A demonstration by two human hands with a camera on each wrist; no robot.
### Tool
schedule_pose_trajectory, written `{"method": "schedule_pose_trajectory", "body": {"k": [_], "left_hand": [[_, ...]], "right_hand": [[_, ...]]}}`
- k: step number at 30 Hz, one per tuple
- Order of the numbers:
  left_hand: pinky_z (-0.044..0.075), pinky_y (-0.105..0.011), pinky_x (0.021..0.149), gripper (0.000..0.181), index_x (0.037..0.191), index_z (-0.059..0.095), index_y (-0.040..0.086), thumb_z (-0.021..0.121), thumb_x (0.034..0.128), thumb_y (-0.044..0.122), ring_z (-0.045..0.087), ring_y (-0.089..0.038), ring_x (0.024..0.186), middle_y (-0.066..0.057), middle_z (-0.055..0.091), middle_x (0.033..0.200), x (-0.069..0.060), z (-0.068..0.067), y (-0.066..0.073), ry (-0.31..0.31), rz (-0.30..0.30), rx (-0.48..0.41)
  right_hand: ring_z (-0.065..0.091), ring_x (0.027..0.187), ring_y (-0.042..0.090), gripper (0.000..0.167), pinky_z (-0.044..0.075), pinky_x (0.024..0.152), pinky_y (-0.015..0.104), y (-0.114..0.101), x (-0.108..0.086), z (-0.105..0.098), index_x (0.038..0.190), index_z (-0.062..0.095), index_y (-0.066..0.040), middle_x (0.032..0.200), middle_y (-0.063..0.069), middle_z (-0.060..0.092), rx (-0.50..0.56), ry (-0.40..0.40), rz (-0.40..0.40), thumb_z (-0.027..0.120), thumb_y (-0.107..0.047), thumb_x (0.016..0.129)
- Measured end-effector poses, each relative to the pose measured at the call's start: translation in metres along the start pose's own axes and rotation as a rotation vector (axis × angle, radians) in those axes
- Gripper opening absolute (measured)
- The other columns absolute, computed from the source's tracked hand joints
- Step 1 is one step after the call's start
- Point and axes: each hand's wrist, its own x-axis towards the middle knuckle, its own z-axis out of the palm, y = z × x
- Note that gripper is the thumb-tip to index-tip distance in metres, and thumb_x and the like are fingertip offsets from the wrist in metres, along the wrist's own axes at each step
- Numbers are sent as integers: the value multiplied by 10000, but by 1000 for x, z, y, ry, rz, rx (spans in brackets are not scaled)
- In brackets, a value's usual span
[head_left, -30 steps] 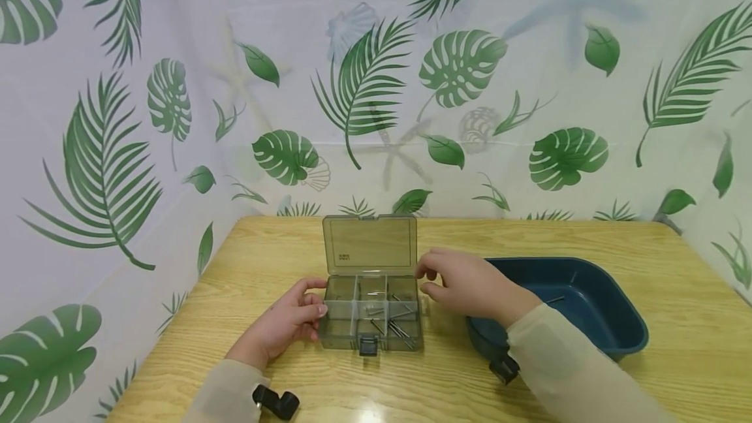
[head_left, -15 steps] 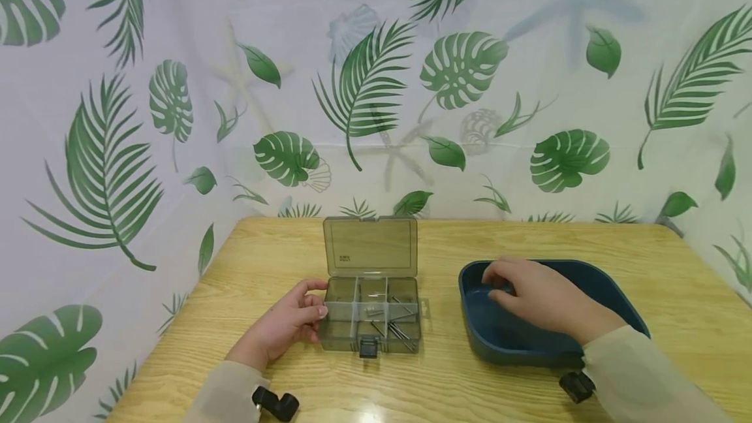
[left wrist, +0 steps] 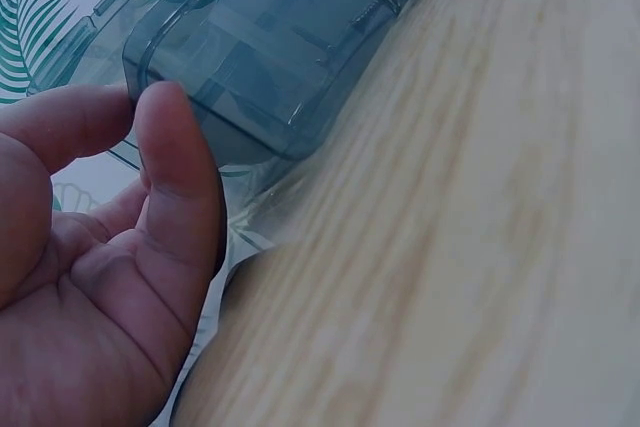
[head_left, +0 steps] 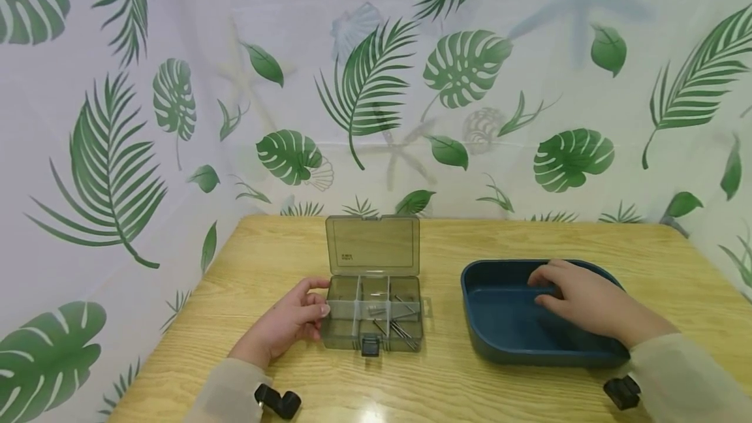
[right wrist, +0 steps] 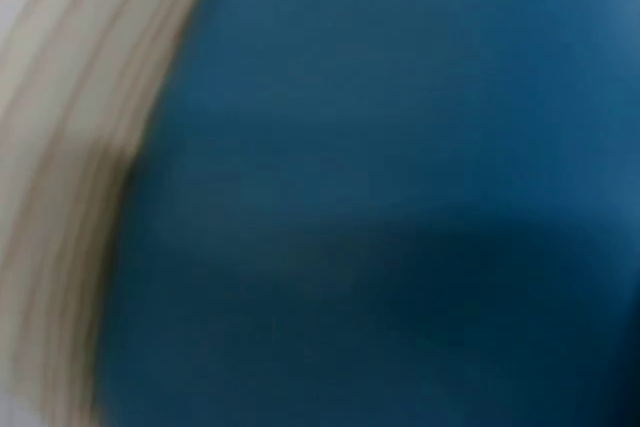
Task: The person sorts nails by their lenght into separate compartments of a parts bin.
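Observation:
In the head view, a clear smoky plastic compartment box [head_left: 341, 331] stands on the table with its lid [head_left: 373, 247] raised. Several thin metal pins, nails or screws [head_left: 401, 329], lie in its right compartments; their exact kind is too small to tell. My left hand [head_left: 288, 318] rests thumb and index finger against the box's left side, and the left wrist view shows these fingertips at a box corner. Over the right part of a dark blue basin [head_left: 499, 325] hovers my right hand [head_left: 578, 296], fingers loosely bent, nothing visible in them. It hides part of the basin's floor.
Both things stand on a wood-grain table [head_left: 446, 384], the basin to the right of the box with a gap between them. A leaf-patterned cloth [head_left: 376, 96] hangs behind and at the sides. The right wrist view is blurred, mostly blue basin.
My right hand has moved rightward from beside the box, across the basin's left part, to its right part. A thin metal piece seen earlier in the basin is now hidden. The left hand stays put.

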Motion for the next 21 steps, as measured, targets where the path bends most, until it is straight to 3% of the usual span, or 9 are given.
{"method": "schedule_pose_trajectory", "body": {"k": [13, 21], "left_hand": [[535, -309, 620, 538, 1489, 329, 66, 596, 1023, 108, 494, -170, 714, -46, 510, 918, 0, 0, 0, 4, -11, -3], [536, -309, 621, 554, 1493, 316, 50, 598, 1020, 108, 489, -168, 716, -47, 506, 936, 0, 0, 1, -4, -6, -2]], "right_hand": [[637, 985, 260, 368, 540, 790, 484, 29, -6, 6, 1210, 677, -62, 1131, 83, 614, -63, -109, 69, 768, -248, 906], [616, 904, 251, 215, 531, 768, 481, 31, -4, 13, 1089, 684, -62, 1016, 66, 588, -129, -78, 77, 735, -121, 889]]}}
